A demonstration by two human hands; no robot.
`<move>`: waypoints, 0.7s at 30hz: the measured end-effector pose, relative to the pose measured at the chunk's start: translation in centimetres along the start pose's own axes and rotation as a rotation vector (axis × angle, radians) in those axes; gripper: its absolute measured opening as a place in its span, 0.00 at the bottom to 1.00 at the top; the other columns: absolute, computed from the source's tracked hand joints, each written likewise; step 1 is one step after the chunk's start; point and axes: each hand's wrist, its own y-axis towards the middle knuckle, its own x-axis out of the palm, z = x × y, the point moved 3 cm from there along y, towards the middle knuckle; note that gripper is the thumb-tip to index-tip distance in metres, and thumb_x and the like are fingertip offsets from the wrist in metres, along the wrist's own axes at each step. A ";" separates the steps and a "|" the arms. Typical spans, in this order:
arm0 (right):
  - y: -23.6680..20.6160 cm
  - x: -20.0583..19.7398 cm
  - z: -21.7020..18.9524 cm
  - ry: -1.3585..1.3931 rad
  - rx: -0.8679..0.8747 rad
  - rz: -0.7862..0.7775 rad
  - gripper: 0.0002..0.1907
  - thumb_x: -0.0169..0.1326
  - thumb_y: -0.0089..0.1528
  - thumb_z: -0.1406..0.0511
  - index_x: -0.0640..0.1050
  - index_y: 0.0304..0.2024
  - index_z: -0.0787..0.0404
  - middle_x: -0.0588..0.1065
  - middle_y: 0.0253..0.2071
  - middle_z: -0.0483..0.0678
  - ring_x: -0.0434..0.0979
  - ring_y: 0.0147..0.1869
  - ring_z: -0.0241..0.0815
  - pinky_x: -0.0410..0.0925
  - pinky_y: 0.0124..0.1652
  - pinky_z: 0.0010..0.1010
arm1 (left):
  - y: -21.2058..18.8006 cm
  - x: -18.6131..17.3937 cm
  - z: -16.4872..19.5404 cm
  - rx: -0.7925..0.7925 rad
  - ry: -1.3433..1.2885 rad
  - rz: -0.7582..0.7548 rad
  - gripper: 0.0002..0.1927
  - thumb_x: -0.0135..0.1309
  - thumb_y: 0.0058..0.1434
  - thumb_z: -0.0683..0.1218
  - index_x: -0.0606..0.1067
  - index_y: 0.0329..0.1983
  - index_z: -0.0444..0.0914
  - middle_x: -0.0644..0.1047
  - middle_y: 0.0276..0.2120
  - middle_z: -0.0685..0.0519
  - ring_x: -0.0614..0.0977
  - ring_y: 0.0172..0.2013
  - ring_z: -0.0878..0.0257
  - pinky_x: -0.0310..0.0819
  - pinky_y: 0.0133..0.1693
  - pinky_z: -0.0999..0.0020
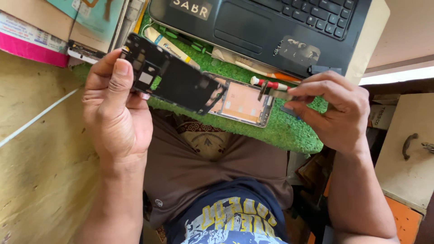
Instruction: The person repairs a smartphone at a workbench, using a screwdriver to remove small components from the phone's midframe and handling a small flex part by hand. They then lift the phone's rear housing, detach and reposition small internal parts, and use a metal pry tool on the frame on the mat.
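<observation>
The left hand (115, 101) grips a black phone frame (174, 77) above the green mat (289, 129). The right hand (337, 110) pinches tweezers (271, 92) over the opened phone (242, 104); a laptop (271, 31) and red-handled screwdriver (269, 83) lie just behind.

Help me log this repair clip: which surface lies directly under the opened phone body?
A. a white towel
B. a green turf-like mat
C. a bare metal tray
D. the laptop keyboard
B: the opened phone body lies on the green turf-like mat, in front of the black laptop, while the left hand holds a black frame.
</observation>
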 end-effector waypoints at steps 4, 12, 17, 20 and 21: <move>-0.7 -0.5 0.4 -0.015 -0.007 -0.013 0.14 0.71 0.58 0.74 0.81 0.44 0.65 0.79 0.43 0.50 0.80 0.40 0.35 0.72 0.40 0.21 | 0.4 0.5 -0.3 0.026 0.028 0.016 0.10 0.58 0.77 0.39 0.73 0.58 0.35 0.81 0.43 0.50 0.83 0.39 0.64 0.79 0.40 0.69; -2.1 -0.5 1.0 -0.061 -0.008 0.015 0.13 0.70 0.57 0.73 0.81 0.43 0.64 0.79 0.42 0.49 0.81 0.41 0.36 0.73 0.40 0.23 | 1.5 2.2 -1.5 -0.026 0.032 -0.011 0.08 0.55 0.76 0.36 0.70 0.54 0.33 0.80 0.43 0.46 0.85 0.40 0.60 0.85 0.45 0.62; -2.9 -0.4 1.1 -0.069 0.011 0.027 0.13 0.70 0.56 0.73 0.81 0.42 0.64 0.78 0.41 0.49 0.81 0.42 0.38 0.73 0.39 0.24 | 2.5 3.4 -3.2 -0.078 0.117 -0.112 0.07 0.55 0.74 0.35 0.72 0.52 0.32 0.80 0.43 0.47 0.84 0.40 0.62 0.86 0.45 0.61; -3.3 -0.3 1.1 -0.079 0.004 0.049 0.13 0.70 0.56 0.73 0.82 0.42 0.63 0.78 0.40 0.49 0.81 0.42 0.39 0.73 0.39 0.24 | 3.4 3.9 -4.0 -0.088 0.187 -0.156 0.07 0.57 0.72 0.35 0.73 0.51 0.31 0.80 0.42 0.48 0.83 0.40 0.63 0.87 0.45 0.62; -3.4 -0.3 1.2 -0.058 0.004 0.064 0.13 0.70 0.57 0.73 0.82 0.42 0.63 0.78 0.41 0.49 0.81 0.42 0.38 0.73 0.39 0.23 | 3.6 4.0 -4.2 -0.085 0.210 -0.166 0.08 0.58 0.72 0.36 0.73 0.51 0.31 0.80 0.42 0.49 0.83 0.41 0.64 0.87 0.45 0.62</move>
